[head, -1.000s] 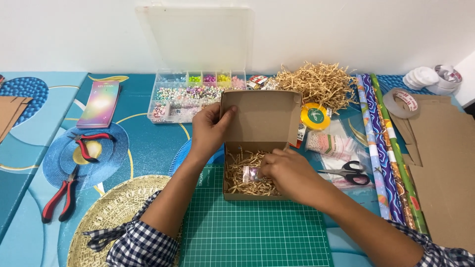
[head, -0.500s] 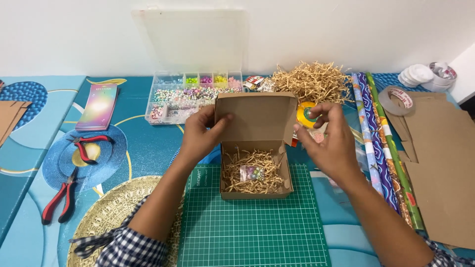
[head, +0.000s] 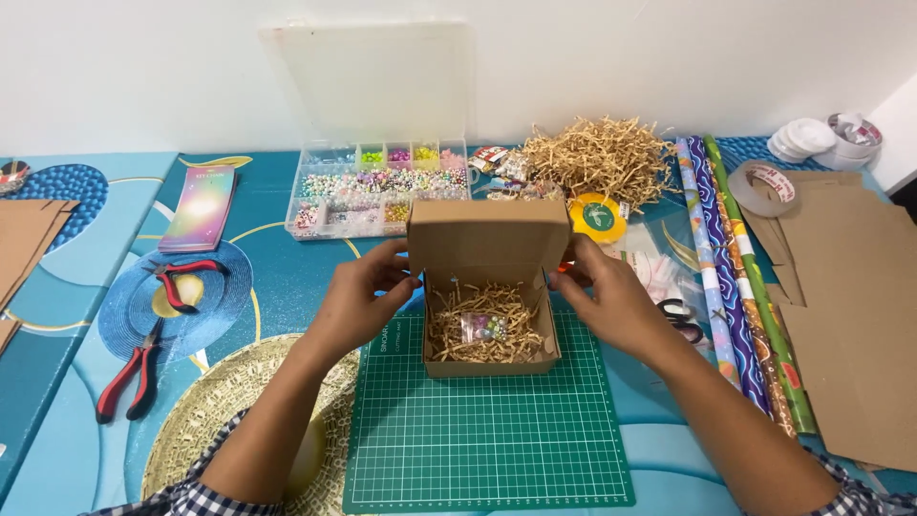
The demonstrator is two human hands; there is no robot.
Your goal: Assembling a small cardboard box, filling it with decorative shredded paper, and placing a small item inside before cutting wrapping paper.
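A small brown cardboard box point(head: 489, 362) stands on the green cutting mat point(head: 487, 444). Its lid point(head: 488, 234) is tilted forward, half lowered over the box. Tan shredded paper fills the inside, and a small clear bag of coloured beads point(head: 482, 328) lies on it. My left hand point(head: 361, 302) grips the lid's left side flap. My right hand point(head: 604, 294) grips the right side flap.
A clear bead organiser point(head: 377, 186) with its lid up stands behind the box. Loose shredded paper point(head: 597, 158), a yellow ribbon spool point(head: 597, 216), scissors point(head: 680, 319), wrapping paper rolls point(head: 731, 258), tape point(head: 761, 187) and flat cardboard point(head: 855, 306) lie right. Red pliers point(head: 129, 373) and a straw mat point(head: 224, 420) lie left.
My right hand left the bead bag in the box, rose past the ribbon spool and took the lid's right flap. The lid has come down from upright to half lowered.
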